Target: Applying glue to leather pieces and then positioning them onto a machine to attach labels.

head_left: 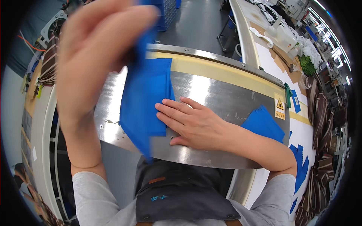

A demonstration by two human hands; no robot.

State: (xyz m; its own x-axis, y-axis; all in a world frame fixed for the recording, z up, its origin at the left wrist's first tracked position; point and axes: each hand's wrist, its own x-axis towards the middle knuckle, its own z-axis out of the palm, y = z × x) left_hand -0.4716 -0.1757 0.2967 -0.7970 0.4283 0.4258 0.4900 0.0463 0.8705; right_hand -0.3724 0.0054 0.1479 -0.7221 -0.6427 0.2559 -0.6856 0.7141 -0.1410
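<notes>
My left hand (100, 56), blurred by motion, is raised high at the upper left, closed on a blue fabric piece (137, 116) that hangs down from it. My right hand (188, 122) lies palm down with fingers extended, its fingertips on the right edge of a stack of blue fabric (158, 83) and its thumb near the steel plate (196, 148). Another blue fabric piece (264, 124) with a jagged edge rests on the plate beside my right forearm. The hanging piece partly hides the stack.
A yellow warning sticker (279, 105) is on the plate. The right-hand table (260, 49) holds blue scraps (299, 169), striped cloth (318, 109) and a plastic jug (284, 39). Blue crates (166, 13) stand on the floor behind. A person (22, 179) appears at the far left edge.
</notes>
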